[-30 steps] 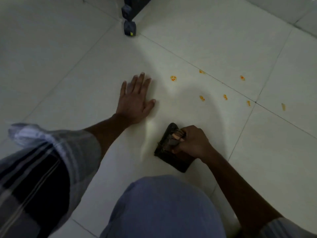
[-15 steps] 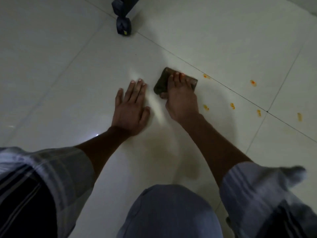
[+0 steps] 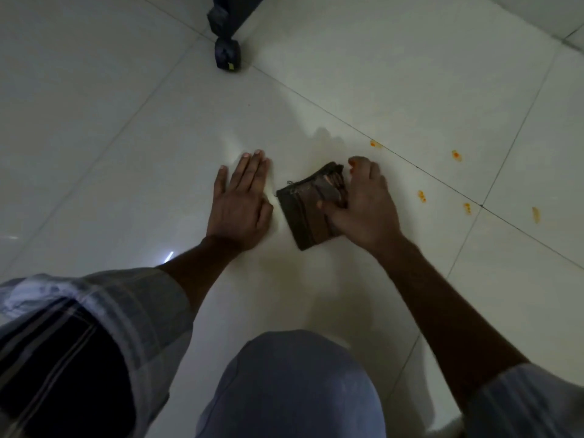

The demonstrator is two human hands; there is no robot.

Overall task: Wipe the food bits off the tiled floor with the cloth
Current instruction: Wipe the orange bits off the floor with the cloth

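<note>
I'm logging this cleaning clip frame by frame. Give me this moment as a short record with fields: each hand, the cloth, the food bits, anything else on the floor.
left hand: flat on the tiled floor, fingers straight, holding nothing
right hand: grips the cloth
cloth: dark, folded, on the floor between the hands
food bits: five orange spots right of the cloth, near the grout lines
furniture leg: dark, top of view

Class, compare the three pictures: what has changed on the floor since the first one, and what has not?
The right hand pushed the cloth forward over one orange bit, now gone, then pulled it back, gripping it. The left hand stays flat on the tile; five bits remain to the right.
</note>
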